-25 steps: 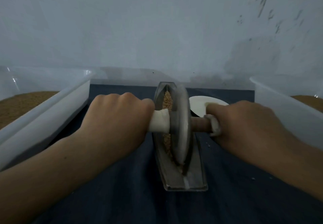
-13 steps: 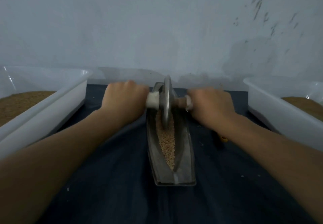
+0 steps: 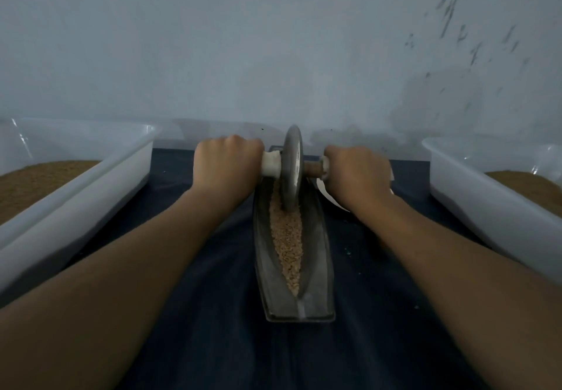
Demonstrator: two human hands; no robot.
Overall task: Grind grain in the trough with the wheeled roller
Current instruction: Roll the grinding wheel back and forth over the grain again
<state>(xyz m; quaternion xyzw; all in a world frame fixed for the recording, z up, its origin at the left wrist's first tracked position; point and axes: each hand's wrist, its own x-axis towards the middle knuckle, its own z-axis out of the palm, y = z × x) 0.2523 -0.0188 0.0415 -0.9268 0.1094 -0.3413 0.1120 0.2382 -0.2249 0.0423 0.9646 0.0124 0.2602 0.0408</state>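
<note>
Status: grinding under way, not complete. Round grey metal wheeled roller (image 3: pixel 292 167) upright at the far end of the long, narrow, boat-shaped grey metal trough (image 3: pixel 320 268), lower rim down in the channel and in contact with the pale tan grain (image 3: pixel 287 243). Left hand (image 3: pixel 226 164) clamped in a fist around the white-sleeved left stub of the axle (image 3: pixel 270 163); right hand (image 3: pixel 357 173) clamped likewise around the right end, with a short brown wooden length of axle (image 3: pixel 313 168) bare between fist and disc. Both forearms extended forward. Trough lengthwise on the dark blue cloth (image 3: pixel 213 298), near end toward the person, between the left white plastic tub (image 3: pixel 91 183) and the right white plastic tub (image 3: pixel 486 216), each well apart from it and holding a brown granular fill. Part of a round white plate (image 3: pixel 327 195) just right of the trough, mostly hidden under the right wrist. Done, judging by the bed: some breaking of kernels likely, given the coarse, crumbly look along the channel; no fine flour visible anywhere. Left to do: probably many more passes along the full channel, far tip to near tip, until an even, fine texture. Near tip of the channel bare of grain; a few pale specks loose on the cloth to the right. Fineness directly under the disc: not discernible.
</note>
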